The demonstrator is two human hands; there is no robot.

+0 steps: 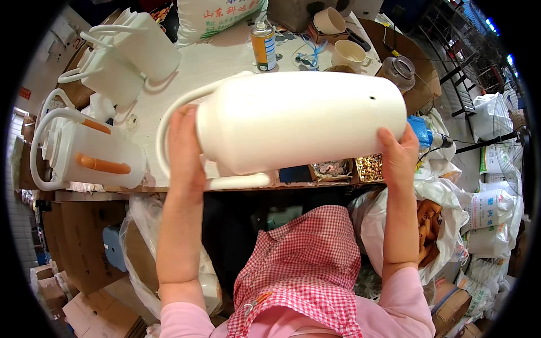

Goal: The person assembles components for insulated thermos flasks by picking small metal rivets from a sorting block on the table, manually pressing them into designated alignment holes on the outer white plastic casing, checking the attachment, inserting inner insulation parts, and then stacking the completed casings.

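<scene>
Gingham apron (304,253) sits below 2 hands (186,146) (400,155) gripping a smooth cylindrical jug (298,121).

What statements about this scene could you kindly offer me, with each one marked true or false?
1. The left hand and right hand hold a white jug. True.
2. The held jug stands upright. False: it is held on its side.
3. A spray can stands on the table. True.
4. The orange parts lie in a blue crate. False: they lie in a white bag.
5. The apron is checked. True.
</scene>
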